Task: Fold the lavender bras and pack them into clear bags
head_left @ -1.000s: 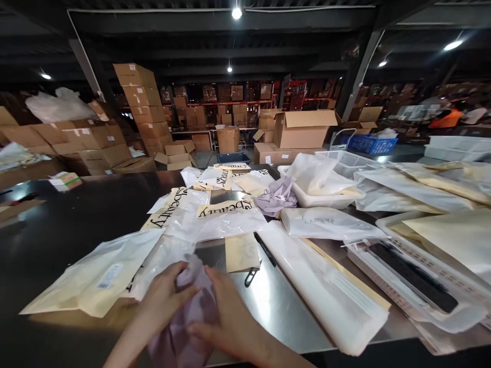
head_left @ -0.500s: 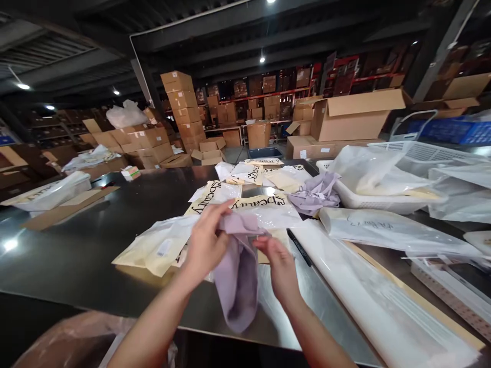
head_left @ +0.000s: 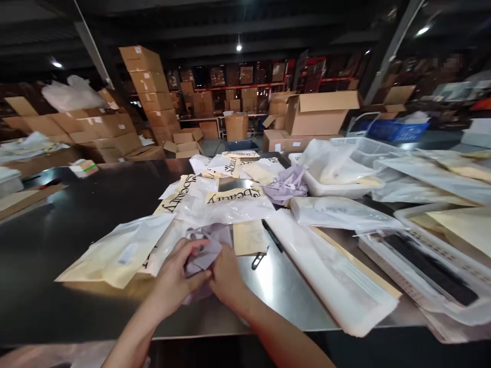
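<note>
A bunched lavender cloth [head_left: 203, 258], perhaps a garment, is gathered between my two hands above the table's near edge. My left hand [head_left: 174, 278] is closed on its left side, thumb toward the right. From the right, my right hand [head_left: 228, 276] grips the same cloth with curled fingers, close to the left thumb. Part of the fabric hangs below and is hidden by the hands. Beyond it lie printed plastic mailing bags [head_left: 238, 204]. A pale yellow card [head_left: 249, 237] and a small black clip-like object [head_left: 258, 260] rest just right of my right hand.
A second lavender cloth [head_left: 287, 184] lies beside a white basket [head_left: 341, 189]. On the right are a black pen [head_left: 272, 236], a long roll of clear bags [head_left: 333, 271] and a white tray [head_left: 414, 276]. A filled mailer [head_left: 118, 250] sits left. Cardboard boxes [head_left: 146, 87] stand behind.
The cloth hung loosely between separated hands; now it is bunched and the hands are together, lower and further left. The camera view has turned right. The small black clip-like object now shows.
</note>
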{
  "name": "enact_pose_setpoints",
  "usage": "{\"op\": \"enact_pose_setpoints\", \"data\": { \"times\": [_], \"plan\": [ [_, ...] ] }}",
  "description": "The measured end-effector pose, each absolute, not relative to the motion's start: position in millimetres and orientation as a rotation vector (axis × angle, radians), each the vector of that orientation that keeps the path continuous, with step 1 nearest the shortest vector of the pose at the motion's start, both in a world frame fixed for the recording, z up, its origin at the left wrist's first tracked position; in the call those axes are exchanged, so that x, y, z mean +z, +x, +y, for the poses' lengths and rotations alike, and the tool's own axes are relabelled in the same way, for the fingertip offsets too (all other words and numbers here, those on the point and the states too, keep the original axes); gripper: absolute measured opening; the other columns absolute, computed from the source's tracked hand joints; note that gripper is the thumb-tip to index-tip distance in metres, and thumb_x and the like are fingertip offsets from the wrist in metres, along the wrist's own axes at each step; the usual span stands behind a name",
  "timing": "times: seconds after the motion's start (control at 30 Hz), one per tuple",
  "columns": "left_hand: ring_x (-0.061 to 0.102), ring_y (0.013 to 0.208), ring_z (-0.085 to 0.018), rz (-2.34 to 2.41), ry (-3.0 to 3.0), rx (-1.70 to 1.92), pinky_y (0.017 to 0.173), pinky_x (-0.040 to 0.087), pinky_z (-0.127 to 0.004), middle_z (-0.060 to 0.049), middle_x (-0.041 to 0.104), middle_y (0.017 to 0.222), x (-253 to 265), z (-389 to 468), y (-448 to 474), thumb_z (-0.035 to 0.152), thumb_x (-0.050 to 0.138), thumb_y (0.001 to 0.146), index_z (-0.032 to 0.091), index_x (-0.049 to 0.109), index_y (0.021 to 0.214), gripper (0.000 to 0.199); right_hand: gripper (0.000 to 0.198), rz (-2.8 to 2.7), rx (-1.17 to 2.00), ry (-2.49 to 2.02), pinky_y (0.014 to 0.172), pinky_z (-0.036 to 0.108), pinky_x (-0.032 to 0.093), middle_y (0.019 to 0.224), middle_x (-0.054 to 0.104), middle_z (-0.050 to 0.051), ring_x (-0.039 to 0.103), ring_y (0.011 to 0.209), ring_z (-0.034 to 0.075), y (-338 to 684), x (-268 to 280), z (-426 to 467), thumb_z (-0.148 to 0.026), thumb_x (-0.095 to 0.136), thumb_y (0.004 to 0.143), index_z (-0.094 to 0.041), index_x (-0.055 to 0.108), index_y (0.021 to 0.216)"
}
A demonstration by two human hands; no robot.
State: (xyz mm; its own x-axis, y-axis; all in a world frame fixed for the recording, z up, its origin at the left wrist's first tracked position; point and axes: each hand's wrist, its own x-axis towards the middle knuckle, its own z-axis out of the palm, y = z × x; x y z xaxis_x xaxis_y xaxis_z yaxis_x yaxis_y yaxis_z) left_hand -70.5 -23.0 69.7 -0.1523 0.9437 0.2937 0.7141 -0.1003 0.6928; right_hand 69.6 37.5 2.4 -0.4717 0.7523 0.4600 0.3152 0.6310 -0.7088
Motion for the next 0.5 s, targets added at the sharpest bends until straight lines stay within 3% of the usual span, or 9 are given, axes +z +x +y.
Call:
{"op": "enact_pose_setpoints", "data": {
  "times": [0.1, 0.2, 0.27, 0.4, 0.5],
  "plan": [
    [0.060, 0.101, -0.021, 1.967, 1.970, 0.976, 0.087, 0.050, -0.031, -0.005, 0.057, 0.109, 73.0, -28.5, -84.2, 0.011, 0.053, 0.069, 0.028, 0.059, 0.126, 0.060, 0.022, -1.921, 0.676, -0.908, 0.083, 0.041, 0.052, 0.090, 0.061, 0.003, 0.060, 0.088, 0.025, 74.8, 10.8, 60.0, -0.019, 0.043, 0.077, -0.027, 0.059, 0.089],
    [0.064, 0.087, -0.023, 2.532, 1.802, 0.700, 0.074, 0.051, -0.034, -0.010, 0.052, 0.119, 74.4, -25.3, -105.2, 0.008, 0.046, 0.072, 0.027, 0.050, 0.138, 0.068, 0.016, -1.718, 0.720, -0.940, 0.076, 0.037, 0.051, 0.082, 0.058, 0.004, 0.059, 0.081, 0.022, 96.4, 20.0, 79.0, -0.022, 0.036, 0.075, -0.025, 0.052, 0.076],
    [0.064, 0.081, -0.024, 2.829, 1.623, 0.469, 0.069, 0.049, -0.035, -0.012, 0.054, 0.121, 75.2, -21.6, -114.6, 0.010, 0.044, 0.079, 0.024, 0.047, 0.140, 0.063, 0.017, -1.573, 0.795, -0.953, 0.073, 0.035, 0.050, 0.078, 0.059, 0.005, 0.059, 0.079, 0.022, 109.4, 24.3, 89.9, -0.024, 0.032, 0.075, -0.024, 0.048, 0.072],
    [0.060, 0.100, -0.029, 2.947, 1.664, 0.255, 0.082, 0.045, -0.038, -0.012, 0.066, 0.103, 75.6, -14.3, -121.4, 0.010, 0.047, 0.082, 0.019, 0.067, 0.112, 0.038, 0.013, -1.390, 0.980, -0.959, 0.053, 0.029, 0.043, 0.059, 0.049, 0.000, 0.049, 0.053, 0.017, 123.0, 31.1, 106.6, -0.027, 0.031, 0.073, -0.023, 0.044, 0.072],
    [0.059, 0.101, -0.029, 2.991, 1.621, 0.303, 0.079, 0.045, -0.037, -0.012, 0.064, 0.108, 76.8, -10.7, -123.6, 0.007, 0.048, 0.079, 0.020, 0.068, 0.107, 0.037, 0.009, -1.440, 1.021, -0.940, 0.046, 0.026, 0.034, 0.054, 0.041, -0.004, 0.038, 0.046, 0.014, 130.8, 39.8, 110.1, -0.031, 0.038, 0.075, -0.024, 0.041, 0.072]
  ]
}}
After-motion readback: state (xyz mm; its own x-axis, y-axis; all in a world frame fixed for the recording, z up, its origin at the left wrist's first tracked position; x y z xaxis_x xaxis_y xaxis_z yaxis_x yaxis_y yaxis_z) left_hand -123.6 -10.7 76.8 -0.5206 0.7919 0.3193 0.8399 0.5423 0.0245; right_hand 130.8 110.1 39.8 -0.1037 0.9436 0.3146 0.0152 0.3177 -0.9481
